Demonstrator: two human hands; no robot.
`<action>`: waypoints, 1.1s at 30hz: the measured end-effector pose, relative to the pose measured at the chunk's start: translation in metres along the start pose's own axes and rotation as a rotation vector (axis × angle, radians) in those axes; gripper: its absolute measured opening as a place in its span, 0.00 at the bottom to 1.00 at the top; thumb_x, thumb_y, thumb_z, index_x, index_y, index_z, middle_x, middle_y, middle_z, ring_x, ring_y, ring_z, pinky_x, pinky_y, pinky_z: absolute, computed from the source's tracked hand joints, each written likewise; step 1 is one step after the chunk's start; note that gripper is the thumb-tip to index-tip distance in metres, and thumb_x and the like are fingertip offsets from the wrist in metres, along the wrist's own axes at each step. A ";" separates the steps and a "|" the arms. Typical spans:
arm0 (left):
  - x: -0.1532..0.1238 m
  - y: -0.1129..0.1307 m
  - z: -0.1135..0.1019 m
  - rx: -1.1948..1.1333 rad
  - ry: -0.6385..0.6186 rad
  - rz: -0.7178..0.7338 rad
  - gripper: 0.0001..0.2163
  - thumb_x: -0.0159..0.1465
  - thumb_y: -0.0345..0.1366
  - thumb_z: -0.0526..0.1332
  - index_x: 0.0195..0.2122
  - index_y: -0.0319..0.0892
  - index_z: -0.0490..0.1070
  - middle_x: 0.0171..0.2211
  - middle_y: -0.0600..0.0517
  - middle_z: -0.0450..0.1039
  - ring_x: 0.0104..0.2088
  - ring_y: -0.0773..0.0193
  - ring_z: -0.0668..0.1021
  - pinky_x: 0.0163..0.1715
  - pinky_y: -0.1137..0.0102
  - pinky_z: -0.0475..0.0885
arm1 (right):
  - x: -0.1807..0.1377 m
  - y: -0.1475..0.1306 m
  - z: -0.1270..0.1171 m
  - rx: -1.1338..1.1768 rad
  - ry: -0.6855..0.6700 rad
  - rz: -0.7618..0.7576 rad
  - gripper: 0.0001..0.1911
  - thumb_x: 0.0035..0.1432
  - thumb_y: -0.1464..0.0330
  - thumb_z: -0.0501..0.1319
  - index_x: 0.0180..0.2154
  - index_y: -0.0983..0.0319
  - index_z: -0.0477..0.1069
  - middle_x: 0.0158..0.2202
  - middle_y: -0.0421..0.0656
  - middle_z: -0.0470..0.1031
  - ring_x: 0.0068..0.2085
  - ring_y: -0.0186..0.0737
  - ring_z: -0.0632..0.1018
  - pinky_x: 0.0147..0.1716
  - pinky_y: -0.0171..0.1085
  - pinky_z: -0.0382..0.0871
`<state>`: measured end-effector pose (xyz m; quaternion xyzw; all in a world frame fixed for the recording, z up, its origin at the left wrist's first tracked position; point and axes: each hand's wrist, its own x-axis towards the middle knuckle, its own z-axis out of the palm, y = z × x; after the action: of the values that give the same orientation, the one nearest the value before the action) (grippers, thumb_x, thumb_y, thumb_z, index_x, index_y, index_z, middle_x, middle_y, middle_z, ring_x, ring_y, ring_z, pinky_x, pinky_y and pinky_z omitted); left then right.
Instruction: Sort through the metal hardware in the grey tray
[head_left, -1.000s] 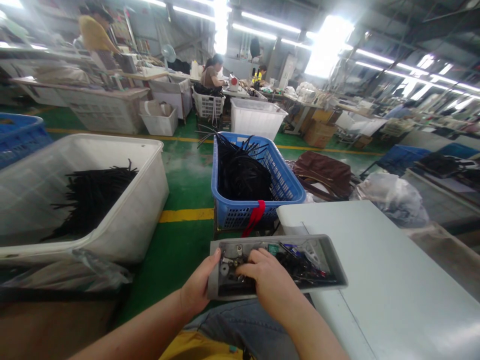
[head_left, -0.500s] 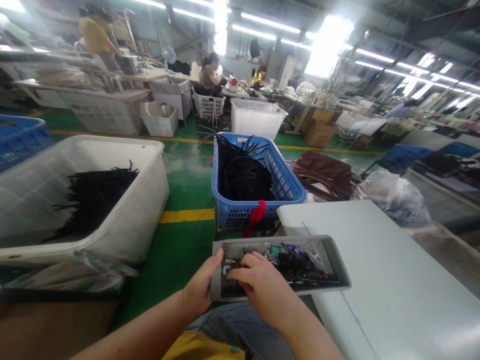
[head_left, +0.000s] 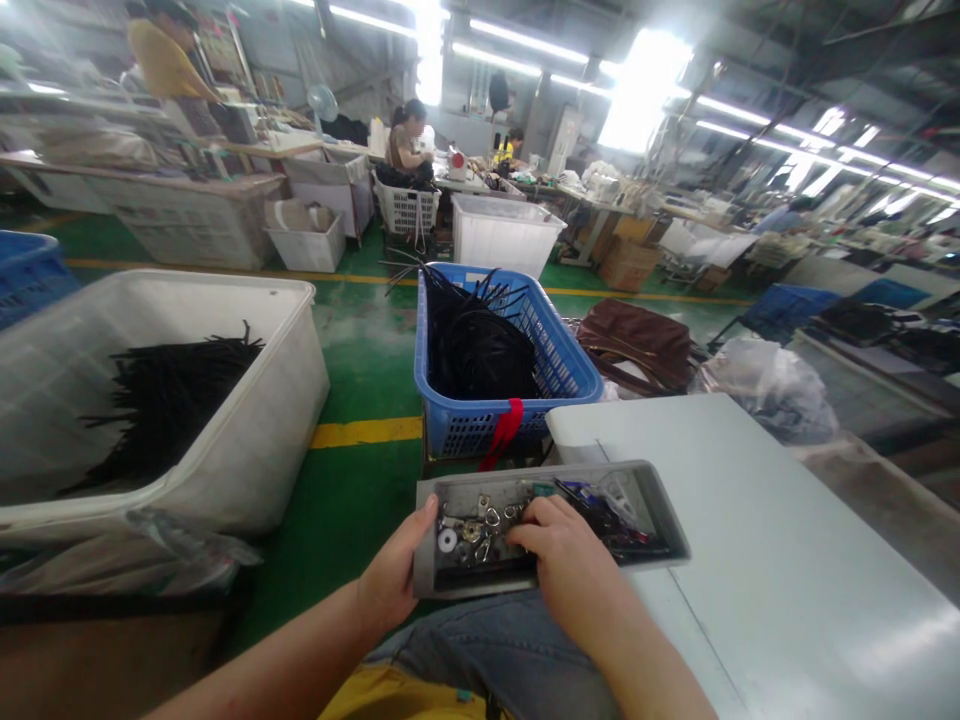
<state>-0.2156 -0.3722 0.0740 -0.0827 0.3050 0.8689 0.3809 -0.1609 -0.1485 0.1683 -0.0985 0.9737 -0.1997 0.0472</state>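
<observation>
A long grey drawer-like tray (head_left: 426, 545) sits over my lap, its right end over the white tabletop (head_left: 757, 520). My left hand (head_left: 394, 570) is closed on its left end, thumb over the rim. Inside the tray, my right hand (head_left: 566, 550) has its fingers bent down among small parts; the fingertips are partly hidden, and what they pinch cannot be made out. Left of them lie a white disc with a hole (head_left: 448, 540), a brass-coloured round piece (head_left: 472, 531) and several metal hooks (head_left: 484, 546). Pens and dark odds and ends (head_left: 619, 525) fill the right part.
A blue basket (head_left: 442, 408) of black strips stands ahead, a red strap on its rim. To the left is a large white bin (head_left: 292, 400) with more black strips. A brown bag (head_left: 637, 340) and a plastic bundle (head_left: 772, 385) lie beyond the table. Co-workers sit and stand farther back.
My right hand has moved right within the tray, uncovering the metal hooks and round pieces at its left end. My left hand keeps its hold. The view has shifted slightly.
</observation>
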 end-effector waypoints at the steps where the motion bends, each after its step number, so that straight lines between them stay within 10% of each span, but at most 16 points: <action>1: 0.000 0.000 0.002 0.002 0.002 -0.001 0.30 0.74 0.49 0.65 0.68 0.31 0.69 0.58 0.35 0.80 0.64 0.43 0.78 0.71 0.53 0.67 | -0.001 0.001 0.000 -0.010 0.041 0.014 0.28 0.62 0.86 0.52 0.49 0.60 0.84 0.46 0.48 0.80 0.51 0.50 0.75 0.55 0.48 0.73; 4: -0.001 0.001 0.006 0.003 0.017 -0.015 0.29 0.75 0.48 0.63 0.69 0.29 0.68 0.57 0.35 0.80 0.61 0.44 0.80 0.71 0.53 0.67 | -0.006 0.007 -0.004 0.029 0.159 0.043 0.31 0.61 0.88 0.50 0.55 0.63 0.81 0.49 0.50 0.80 0.52 0.50 0.75 0.58 0.49 0.72; 12: -0.002 0.005 0.016 -0.004 0.046 -0.049 0.27 0.76 0.45 0.62 0.69 0.29 0.67 0.55 0.35 0.81 0.58 0.45 0.83 0.68 0.53 0.71 | -0.026 0.023 -0.026 0.056 0.043 0.100 0.26 0.51 0.87 0.53 0.29 0.57 0.84 0.33 0.43 0.82 0.43 0.47 0.77 0.48 0.45 0.73; 19: -0.002 0.004 0.014 0.075 0.119 0.007 0.29 0.76 0.41 0.63 0.74 0.34 0.60 0.58 0.38 0.80 0.61 0.47 0.80 0.69 0.54 0.70 | -0.034 0.031 -0.018 -0.025 0.162 0.152 0.35 0.57 0.87 0.48 0.59 0.65 0.80 0.60 0.51 0.80 0.62 0.50 0.76 0.69 0.52 0.69; 27: -0.001 0.003 0.008 0.029 0.131 -0.036 0.31 0.76 0.40 0.64 0.75 0.34 0.59 0.59 0.36 0.78 0.59 0.44 0.81 0.66 0.54 0.74 | -0.044 0.048 -0.025 -0.024 0.319 0.260 0.22 0.66 0.82 0.59 0.56 0.65 0.81 0.57 0.53 0.80 0.59 0.51 0.79 0.66 0.54 0.74; 33: -0.007 0.005 0.020 0.097 0.215 -0.027 0.29 0.74 0.35 0.65 0.74 0.35 0.61 0.56 0.37 0.80 0.57 0.43 0.82 0.63 0.51 0.77 | -0.047 0.045 -0.023 -0.053 0.226 0.392 0.32 0.58 0.78 0.73 0.64 0.67 0.75 0.61 0.56 0.77 0.64 0.60 0.75 0.69 0.58 0.70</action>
<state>-0.2121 -0.3676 0.0949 -0.1612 0.3848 0.8339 0.3614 -0.1256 -0.0896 0.1740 0.1146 0.9782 -0.1710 -0.0267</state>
